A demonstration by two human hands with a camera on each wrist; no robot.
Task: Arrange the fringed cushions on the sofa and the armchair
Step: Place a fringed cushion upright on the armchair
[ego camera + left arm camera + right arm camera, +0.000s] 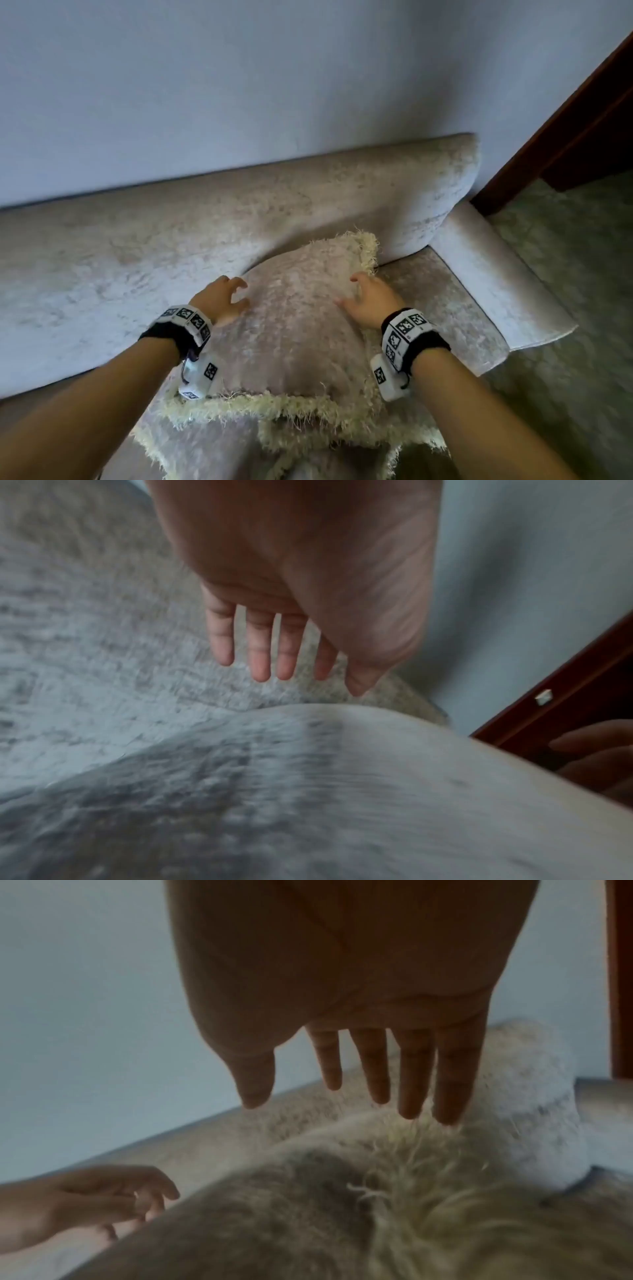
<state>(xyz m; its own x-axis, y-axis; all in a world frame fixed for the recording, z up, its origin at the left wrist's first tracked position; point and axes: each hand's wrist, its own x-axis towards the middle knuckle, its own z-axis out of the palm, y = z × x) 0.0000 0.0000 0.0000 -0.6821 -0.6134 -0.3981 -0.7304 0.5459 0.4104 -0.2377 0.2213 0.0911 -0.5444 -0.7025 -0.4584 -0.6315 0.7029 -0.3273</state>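
Both hands hover loose-fingered, holding nothing — left hand (224, 301), right hand (371, 301) — over a plump crushed-velvet beige cushion with shaggy cream fringe (294, 329) near the velvet sofa (120, 260) seat's right end.

Right hand (359, 1001) spread above fringed cushion (308, 1218)
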